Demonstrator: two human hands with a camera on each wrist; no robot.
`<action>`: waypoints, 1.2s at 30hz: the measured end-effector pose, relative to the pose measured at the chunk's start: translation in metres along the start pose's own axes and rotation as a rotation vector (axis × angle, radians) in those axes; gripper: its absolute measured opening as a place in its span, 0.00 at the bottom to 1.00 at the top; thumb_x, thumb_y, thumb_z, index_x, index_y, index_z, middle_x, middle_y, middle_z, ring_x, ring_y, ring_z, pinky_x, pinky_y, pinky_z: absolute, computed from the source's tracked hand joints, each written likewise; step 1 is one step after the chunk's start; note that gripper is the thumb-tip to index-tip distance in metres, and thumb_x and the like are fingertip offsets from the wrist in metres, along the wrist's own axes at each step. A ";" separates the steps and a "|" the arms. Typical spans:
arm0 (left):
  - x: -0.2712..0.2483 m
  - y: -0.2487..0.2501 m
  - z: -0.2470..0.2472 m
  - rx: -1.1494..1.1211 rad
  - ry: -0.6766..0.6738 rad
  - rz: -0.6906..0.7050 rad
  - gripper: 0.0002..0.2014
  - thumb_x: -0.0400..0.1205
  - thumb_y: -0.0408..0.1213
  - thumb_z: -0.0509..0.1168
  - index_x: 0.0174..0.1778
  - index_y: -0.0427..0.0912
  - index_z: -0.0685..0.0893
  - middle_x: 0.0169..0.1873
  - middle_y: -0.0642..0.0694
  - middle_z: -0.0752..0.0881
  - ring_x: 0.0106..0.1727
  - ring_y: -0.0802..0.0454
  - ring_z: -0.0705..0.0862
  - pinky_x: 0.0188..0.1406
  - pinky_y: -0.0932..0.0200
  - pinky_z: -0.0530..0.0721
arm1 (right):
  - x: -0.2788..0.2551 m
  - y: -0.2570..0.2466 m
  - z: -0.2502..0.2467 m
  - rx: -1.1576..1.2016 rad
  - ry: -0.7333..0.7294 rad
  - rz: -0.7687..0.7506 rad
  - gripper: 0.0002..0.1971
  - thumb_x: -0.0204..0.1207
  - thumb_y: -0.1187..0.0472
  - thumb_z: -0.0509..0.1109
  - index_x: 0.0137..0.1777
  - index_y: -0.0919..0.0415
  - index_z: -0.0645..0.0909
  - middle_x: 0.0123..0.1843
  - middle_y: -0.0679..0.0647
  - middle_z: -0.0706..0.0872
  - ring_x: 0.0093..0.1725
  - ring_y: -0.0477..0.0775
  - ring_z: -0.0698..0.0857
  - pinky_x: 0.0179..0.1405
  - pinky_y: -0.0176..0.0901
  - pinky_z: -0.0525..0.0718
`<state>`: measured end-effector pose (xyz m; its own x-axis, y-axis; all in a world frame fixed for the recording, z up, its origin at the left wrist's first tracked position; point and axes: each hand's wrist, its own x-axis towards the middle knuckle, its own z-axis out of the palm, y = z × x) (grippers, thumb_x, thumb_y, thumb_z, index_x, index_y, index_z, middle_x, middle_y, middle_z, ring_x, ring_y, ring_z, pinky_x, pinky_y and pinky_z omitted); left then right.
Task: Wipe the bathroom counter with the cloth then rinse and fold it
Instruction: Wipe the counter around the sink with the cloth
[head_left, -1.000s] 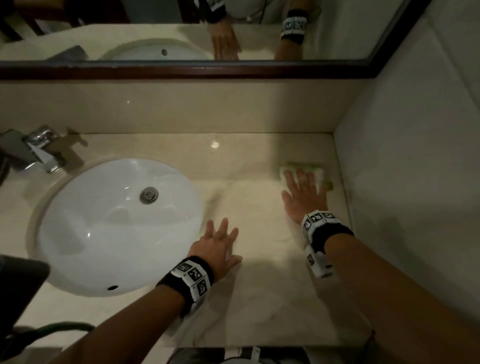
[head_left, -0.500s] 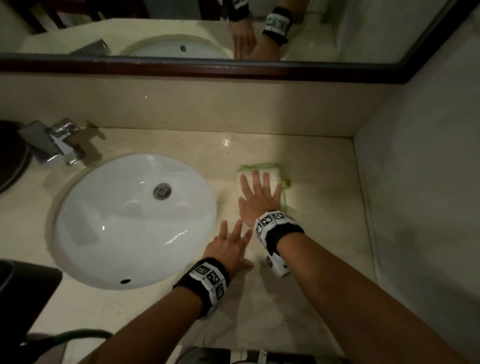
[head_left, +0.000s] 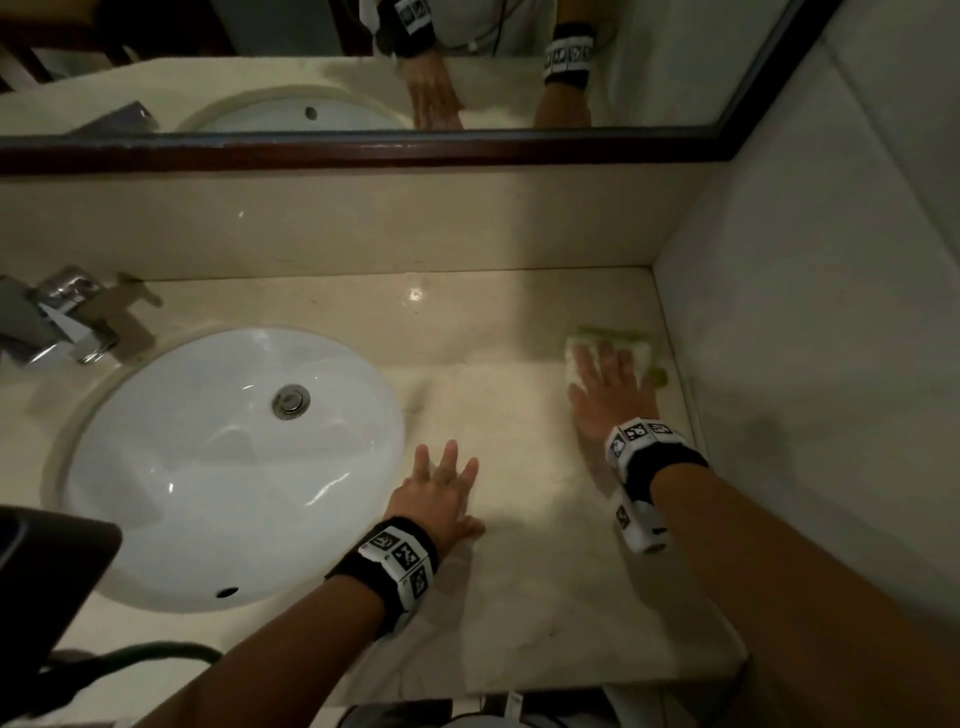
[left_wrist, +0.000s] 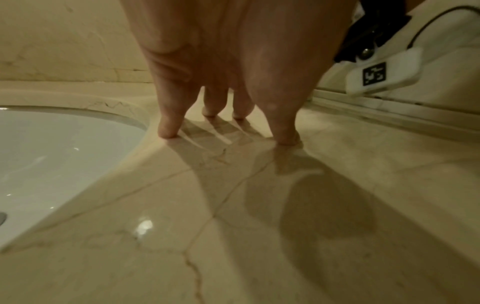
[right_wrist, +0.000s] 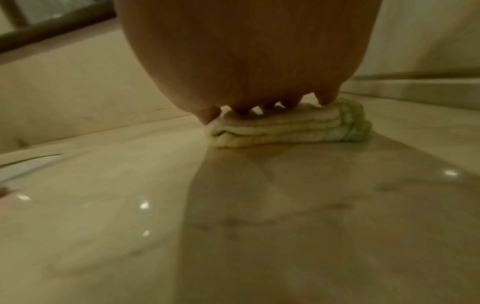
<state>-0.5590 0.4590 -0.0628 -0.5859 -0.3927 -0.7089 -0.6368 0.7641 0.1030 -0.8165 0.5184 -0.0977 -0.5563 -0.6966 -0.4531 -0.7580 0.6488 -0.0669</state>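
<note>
A folded pale cloth with green edging (head_left: 610, 340) (right_wrist: 291, 129) lies on the beige marble counter (head_left: 519, 571) near the right wall. My right hand (head_left: 608, 389) (right_wrist: 259, 109) presses flat on it with straight, spread fingers, covering its near half. My left hand (head_left: 441, 488) (left_wrist: 223, 121) rests on the bare counter beside the basin's right rim, fingers straight and spread, fingertips touching the stone, holding nothing.
A white oval sink (head_left: 234, 467) with a metal drain (head_left: 291, 401) fills the left side. A chrome tap (head_left: 62, 317) stands at the far left. A mirror (head_left: 363, 67) runs above the backsplash. The right wall (head_left: 805, 364) bounds the counter. A dark object (head_left: 41, 582) sits front left.
My right hand has slid the cloth from beside the sink back to the right, near the wall. The left hand has stayed in place on the counter.
</note>
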 end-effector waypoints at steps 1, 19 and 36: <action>0.000 0.000 0.000 0.004 0.000 0.002 0.41 0.83 0.61 0.56 0.85 0.51 0.41 0.84 0.45 0.37 0.83 0.33 0.37 0.75 0.41 0.67 | -0.001 0.013 0.000 0.023 -0.003 0.047 0.30 0.86 0.43 0.43 0.84 0.41 0.34 0.87 0.50 0.35 0.86 0.58 0.39 0.82 0.65 0.42; -0.002 0.000 -0.001 -0.014 0.000 -0.005 0.41 0.83 0.60 0.56 0.85 0.51 0.41 0.84 0.45 0.36 0.83 0.33 0.38 0.73 0.41 0.70 | 0.043 -0.025 -0.025 0.030 -0.064 0.137 0.31 0.86 0.45 0.42 0.84 0.43 0.32 0.86 0.54 0.32 0.85 0.64 0.36 0.79 0.74 0.42; 0.009 -0.007 -0.020 -0.075 0.188 -0.010 0.22 0.85 0.55 0.55 0.74 0.52 0.71 0.79 0.49 0.64 0.77 0.44 0.64 0.63 0.45 0.79 | 0.032 -0.098 -0.014 -0.035 -0.038 -0.285 0.30 0.86 0.44 0.43 0.85 0.42 0.37 0.87 0.47 0.34 0.85 0.57 0.36 0.81 0.65 0.38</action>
<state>-0.5698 0.4398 -0.0555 -0.6585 -0.4940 -0.5678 -0.6741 0.7225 0.1532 -0.7645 0.4279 -0.0931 -0.3060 -0.8369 -0.4538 -0.8938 0.4166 -0.1658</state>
